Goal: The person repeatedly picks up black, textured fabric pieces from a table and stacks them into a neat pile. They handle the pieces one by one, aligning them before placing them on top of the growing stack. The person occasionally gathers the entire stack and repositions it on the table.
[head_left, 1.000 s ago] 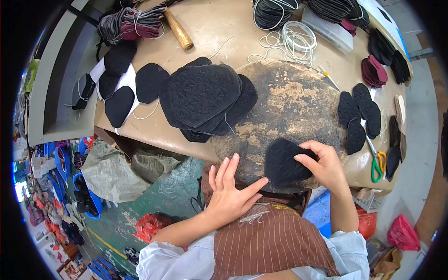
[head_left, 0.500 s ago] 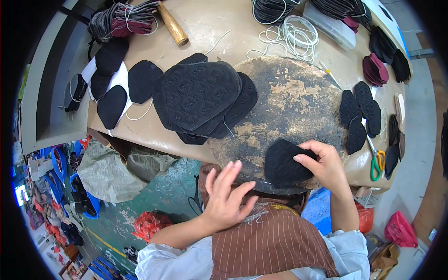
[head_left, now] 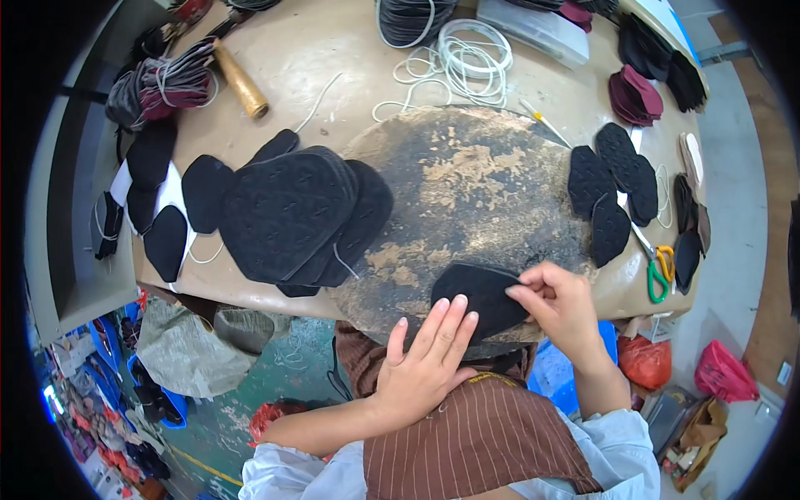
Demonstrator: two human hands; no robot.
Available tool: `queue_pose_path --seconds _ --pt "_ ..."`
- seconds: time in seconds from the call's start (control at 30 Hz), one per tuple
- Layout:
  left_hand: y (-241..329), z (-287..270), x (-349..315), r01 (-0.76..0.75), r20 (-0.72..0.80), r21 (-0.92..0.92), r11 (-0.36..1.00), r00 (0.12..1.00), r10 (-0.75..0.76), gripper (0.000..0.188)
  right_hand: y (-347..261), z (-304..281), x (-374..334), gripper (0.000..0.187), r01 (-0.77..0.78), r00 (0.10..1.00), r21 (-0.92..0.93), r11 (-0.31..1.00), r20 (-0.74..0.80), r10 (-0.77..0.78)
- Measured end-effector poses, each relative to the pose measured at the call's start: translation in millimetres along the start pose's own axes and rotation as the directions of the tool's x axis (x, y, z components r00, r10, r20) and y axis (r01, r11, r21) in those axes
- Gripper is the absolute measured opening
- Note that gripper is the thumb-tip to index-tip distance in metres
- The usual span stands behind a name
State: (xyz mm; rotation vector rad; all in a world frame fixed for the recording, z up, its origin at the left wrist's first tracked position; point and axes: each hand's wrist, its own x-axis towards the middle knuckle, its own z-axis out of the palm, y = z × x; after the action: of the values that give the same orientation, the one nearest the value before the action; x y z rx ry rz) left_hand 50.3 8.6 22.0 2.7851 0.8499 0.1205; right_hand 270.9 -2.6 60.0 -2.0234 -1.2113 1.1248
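Note:
A black padded fabric piece (head_left: 477,287) with rounded corners lies at the near edge of a worn round board (head_left: 467,192). My left hand (head_left: 425,354) rests on the piece's near left part, fingers outstretched. At its right edge, the thumb and fingers of my right hand (head_left: 557,304) pinch the piece. Left of it, a pile of black quilted pieces (head_left: 287,212) with stitched star patterns overlaps the board. Several smaller black quilted pieces (head_left: 612,183) lie by the board's right edge.
Green-and-orange-handled scissors (head_left: 657,275) lie at the right. Beyond the board are a coil of white cord (head_left: 475,62) and a yellow-and-white pen-like tool (head_left: 543,119). A wooden handle (head_left: 240,79) lies far left, beside tied bundles (head_left: 175,79). Maroon pieces (head_left: 635,96) sit far right.
My left hand has come down from the air onto the black piece. My right hand still grips its right edge. The whole view has shifted, moving the table leftward in the picture.

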Motion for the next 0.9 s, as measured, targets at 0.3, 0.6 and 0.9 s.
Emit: queue_pose_path --seconds 0.3,0.6,0.9 --pt "-25.0 -17.5 37.9 -0.042 -0.204 -0.493 0.869 0.977 -0.068 0.037 4.7 -13.7 7.6 0.018 0.253 0.967 -0.038 0.967 0.004 -0.253" --pt "-108.5 -52.8 -34.8 0.013 -0.325 -0.924 0.382 0.498 -0.804 0.027 -62.6 -25.4 4.1 0.050 0.381 0.892 0.638 0.669 -0.063 -0.449" --pt "-196.2 -71.6 -37.2 0.180 0.435 -0.886 -0.428 0.643 -0.631 0.068 -136.3 68.4 135.9 0.053 0.458 0.815 0.193 0.868 0.299 -0.496"
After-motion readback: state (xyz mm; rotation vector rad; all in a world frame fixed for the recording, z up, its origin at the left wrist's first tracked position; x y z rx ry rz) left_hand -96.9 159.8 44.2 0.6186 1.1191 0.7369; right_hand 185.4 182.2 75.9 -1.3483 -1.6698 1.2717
